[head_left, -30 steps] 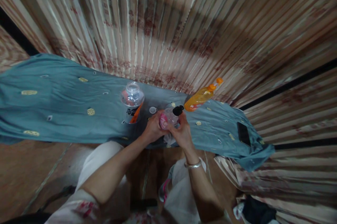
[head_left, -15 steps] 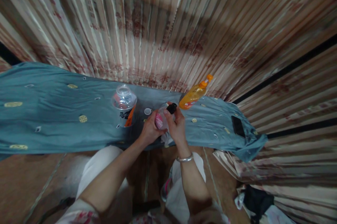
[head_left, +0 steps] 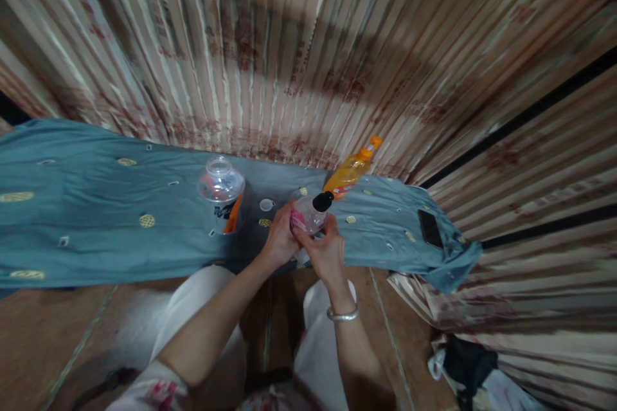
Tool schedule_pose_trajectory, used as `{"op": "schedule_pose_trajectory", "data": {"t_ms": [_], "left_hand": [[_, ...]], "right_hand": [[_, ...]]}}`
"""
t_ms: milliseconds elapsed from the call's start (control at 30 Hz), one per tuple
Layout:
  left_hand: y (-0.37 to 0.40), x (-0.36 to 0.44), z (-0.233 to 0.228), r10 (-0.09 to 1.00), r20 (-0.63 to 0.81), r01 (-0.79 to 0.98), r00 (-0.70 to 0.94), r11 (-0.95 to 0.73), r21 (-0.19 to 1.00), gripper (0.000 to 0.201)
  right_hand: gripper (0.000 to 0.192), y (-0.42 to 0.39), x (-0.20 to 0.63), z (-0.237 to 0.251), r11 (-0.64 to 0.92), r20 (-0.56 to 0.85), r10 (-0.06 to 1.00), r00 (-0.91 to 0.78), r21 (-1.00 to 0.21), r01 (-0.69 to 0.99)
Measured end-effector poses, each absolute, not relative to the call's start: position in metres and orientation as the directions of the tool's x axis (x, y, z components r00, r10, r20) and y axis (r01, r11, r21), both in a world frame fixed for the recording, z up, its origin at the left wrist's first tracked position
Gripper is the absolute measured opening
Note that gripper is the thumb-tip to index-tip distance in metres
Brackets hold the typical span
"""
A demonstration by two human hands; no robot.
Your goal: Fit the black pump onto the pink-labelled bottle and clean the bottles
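Note:
Between both hands I hold a small clear bottle (head_left: 314, 220) with a pink label and a black cap, tilted so that the cap points up and to the right. My left hand (head_left: 283, 234) is closed around its lower left side. On the right side, my right hand (head_left: 326, 249) grips it with the thumb across the label. A bit of white material (head_left: 301, 255), which I cannot make out, shows below the hands. Just behind the black cap stands an orange liquid bottle (head_left: 349, 174) with an orange pump top.
A clear plastic container (head_left: 220, 195) with a black and orange print stands left of my hands. Near it lies a small round white lid (head_left: 266, 204). The blue-green cloth (head_left: 96, 205) covers the table, with a phone (head_left: 430, 228) at its right end. Behind hangs a pleated curtain (head_left: 270, 63).
The bottle has shifted slightly right and its black cap, earlier beside my right fingers, is now uncovered. My right hand has moved down from the cap to the bottle's body.

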State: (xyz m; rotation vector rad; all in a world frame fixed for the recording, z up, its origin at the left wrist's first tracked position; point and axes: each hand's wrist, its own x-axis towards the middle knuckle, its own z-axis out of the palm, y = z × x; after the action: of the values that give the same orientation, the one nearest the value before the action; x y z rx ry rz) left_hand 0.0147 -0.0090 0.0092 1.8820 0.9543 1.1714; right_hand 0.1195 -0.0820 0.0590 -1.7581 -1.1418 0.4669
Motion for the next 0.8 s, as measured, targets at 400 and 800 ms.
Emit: {"op": "schedule_pose_trajectory", "data": {"t_ms": [400,800], "left_hand": [[-0.02,0.052,0.015,0.847,0.298,0.081,0.441,-0.368,0.926,0.095],[0.03,0.115,0.02,0.815,0.211,0.019,0.54,-0.263,0.965,0.062]], "right_hand": [[0.051,-0.083,0.208,0.084,0.081,0.22,0.94,0.262,-0.887,0.456],[0.067,-0.048,0.281,0.087,0.077,0.126,0.987,0.097,-0.913,0.4]]}}
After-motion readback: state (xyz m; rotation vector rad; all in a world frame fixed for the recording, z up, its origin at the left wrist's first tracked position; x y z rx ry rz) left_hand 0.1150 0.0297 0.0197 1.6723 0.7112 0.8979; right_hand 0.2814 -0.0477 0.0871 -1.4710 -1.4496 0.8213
